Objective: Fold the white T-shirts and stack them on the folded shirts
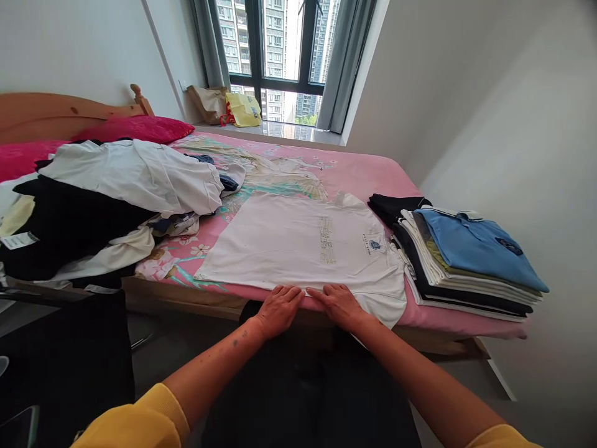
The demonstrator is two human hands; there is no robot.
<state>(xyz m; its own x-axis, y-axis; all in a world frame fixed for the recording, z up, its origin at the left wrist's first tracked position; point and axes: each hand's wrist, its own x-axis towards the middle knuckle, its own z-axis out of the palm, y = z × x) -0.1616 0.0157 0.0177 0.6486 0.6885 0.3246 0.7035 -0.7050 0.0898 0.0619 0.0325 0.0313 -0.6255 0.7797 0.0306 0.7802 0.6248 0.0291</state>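
Note:
A white T-shirt point(284, 239) lies spread on the bed, its collar end to the right and its hem to the left. It bears a printed text block in the middle and a small blue emblem near the collar. At the shirt's near edge, my left hand point(278, 310) has its fingers closed on the fabric. Just to the right, my right hand point(341, 306) grips the same edge, with its index finger reaching toward the left hand. Both thumbs are mostly hidden. One sleeve droops over the bed's front edge beside my right wrist.
Folded clothes are stacked at the right, with a blue polo shirt point(480, 242) on top. A heap of loose clothes point(135, 174) covers the left of the bed point(373, 165). Paper bags point(209, 104) stand on the windowsill. A dark surface point(69, 348) is at lower left.

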